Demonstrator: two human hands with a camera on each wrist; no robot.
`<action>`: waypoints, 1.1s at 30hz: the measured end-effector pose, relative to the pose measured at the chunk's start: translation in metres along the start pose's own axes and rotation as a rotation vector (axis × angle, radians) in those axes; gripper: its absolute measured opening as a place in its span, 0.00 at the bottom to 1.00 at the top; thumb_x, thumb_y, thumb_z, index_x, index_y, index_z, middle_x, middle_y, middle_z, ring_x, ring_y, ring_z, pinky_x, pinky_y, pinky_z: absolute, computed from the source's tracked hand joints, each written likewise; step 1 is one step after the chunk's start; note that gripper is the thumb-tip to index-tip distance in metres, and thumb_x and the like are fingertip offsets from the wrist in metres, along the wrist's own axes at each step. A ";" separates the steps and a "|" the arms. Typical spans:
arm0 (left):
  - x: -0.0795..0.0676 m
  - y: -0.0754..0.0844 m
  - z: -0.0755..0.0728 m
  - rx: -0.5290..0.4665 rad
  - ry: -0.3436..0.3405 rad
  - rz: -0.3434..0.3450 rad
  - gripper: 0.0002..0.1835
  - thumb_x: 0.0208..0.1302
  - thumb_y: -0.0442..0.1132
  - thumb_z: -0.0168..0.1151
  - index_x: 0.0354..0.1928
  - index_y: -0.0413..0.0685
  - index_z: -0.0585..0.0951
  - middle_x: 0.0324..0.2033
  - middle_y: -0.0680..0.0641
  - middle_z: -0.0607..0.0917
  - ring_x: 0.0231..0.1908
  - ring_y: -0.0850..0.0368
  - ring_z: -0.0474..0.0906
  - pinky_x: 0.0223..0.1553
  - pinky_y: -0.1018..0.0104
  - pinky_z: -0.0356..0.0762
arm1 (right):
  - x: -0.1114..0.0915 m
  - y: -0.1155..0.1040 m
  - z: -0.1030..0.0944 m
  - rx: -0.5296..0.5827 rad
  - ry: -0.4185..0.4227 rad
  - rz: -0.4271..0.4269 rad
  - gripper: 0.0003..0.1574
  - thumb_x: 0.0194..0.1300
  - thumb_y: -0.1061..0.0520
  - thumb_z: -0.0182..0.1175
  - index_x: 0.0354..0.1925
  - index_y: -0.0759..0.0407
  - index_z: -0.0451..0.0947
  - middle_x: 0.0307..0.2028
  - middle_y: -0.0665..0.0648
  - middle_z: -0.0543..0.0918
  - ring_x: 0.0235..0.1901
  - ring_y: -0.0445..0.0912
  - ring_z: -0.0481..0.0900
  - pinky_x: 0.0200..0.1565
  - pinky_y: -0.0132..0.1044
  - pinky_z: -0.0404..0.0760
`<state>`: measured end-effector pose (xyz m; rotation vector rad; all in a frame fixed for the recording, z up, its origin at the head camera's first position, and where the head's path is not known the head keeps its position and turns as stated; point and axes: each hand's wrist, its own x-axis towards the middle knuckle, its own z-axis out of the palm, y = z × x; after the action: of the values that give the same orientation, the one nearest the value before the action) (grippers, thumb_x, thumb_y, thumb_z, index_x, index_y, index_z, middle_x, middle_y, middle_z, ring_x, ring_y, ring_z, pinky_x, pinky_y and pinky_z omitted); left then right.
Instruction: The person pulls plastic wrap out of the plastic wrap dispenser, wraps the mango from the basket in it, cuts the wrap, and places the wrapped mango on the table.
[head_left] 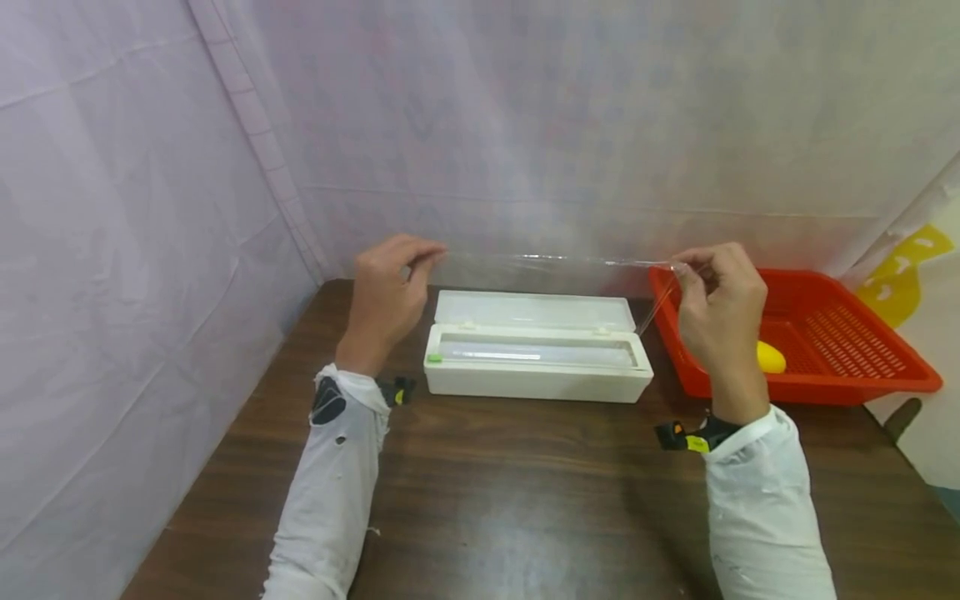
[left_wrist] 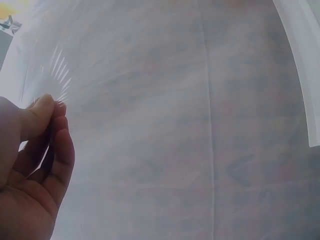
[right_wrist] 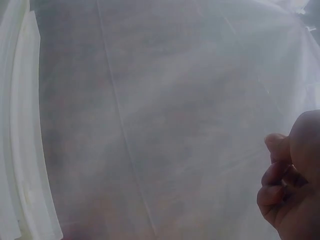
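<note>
Both your left hand (head_left: 384, 296) and right hand (head_left: 718, 308) pinched drawn-out film (head_left: 553, 257), apparently not yet cut from the open box (head_left: 536, 384) below them.

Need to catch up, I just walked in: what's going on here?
A person stretches a clear film between both hands, the left hand pinching one end and the right hand the other. The film's right edge slants down toward a white box, its lid open. At right, a red basket holds a yellow object.

Prob. a makeshift booth: wht sheets (head_left: 562, 125) behind wood-grain tbl (head_left: 510, 475).
</note>
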<state>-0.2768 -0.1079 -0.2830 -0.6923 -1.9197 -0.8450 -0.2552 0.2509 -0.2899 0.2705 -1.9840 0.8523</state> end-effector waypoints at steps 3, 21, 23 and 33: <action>0.002 0.002 -0.001 -0.001 0.026 0.023 0.06 0.67 0.32 0.65 0.40 0.37 0.88 0.36 0.40 0.89 0.35 0.51 0.85 0.40 0.63 0.84 | 0.002 -0.009 -0.002 0.010 0.022 -0.008 0.08 0.71 0.66 0.58 0.41 0.71 0.82 0.38 0.68 0.78 0.33 0.33 0.65 0.37 0.21 0.65; 0.004 0.015 -0.011 -0.014 0.167 0.088 0.05 0.65 0.32 0.67 0.37 0.37 0.88 0.35 0.40 0.90 0.36 0.48 0.87 0.42 0.61 0.85 | 0.009 -0.013 -0.015 0.071 0.084 -0.103 0.11 0.72 0.62 0.58 0.42 0.72 0.82 0.37 0.68 0.79 0.33 0.32 0.67 0.35 0.22 0.67; 0.005 0.017 -0.012 -0.029 0.185 0.086 0.04 0.64 0.31 0.67 0.36 0.37 0.89 0.34 0.40 0.90 0.35 0.48 0.87 0.42 0.61 0.85 | 0.009 -0.017 -0.017 0.083 0.101 -0.101 0.11 0.72 0.63 0.58 0.41 0.72 0.82 0.37 0.68 0.79 0.33 0.32 0.67 0.35 0.22 0.67; 0.005 0.031 -0.027 -0.022 0.197 0.120 0.06 0.66 0.32 0.66 0.37 0.36 0.88 0.34 0.39 0.89 0.34 0.49 0.86 0.42 0.67 0.83 | 0.010 -0.046 -0.027 0.146 0.181 -0.117 0.09 0.69 0.69 0.57 0.36 0.78 0.82 0.34 0.33 0.72 0.30 0.31 0.67 0.33 0.22 0.65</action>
<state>-0.2421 -0.1096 -0.2596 -0.7037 -1.6789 -0.8285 -0.2200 0.2364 -0.2519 0.3766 -1.7250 0.9147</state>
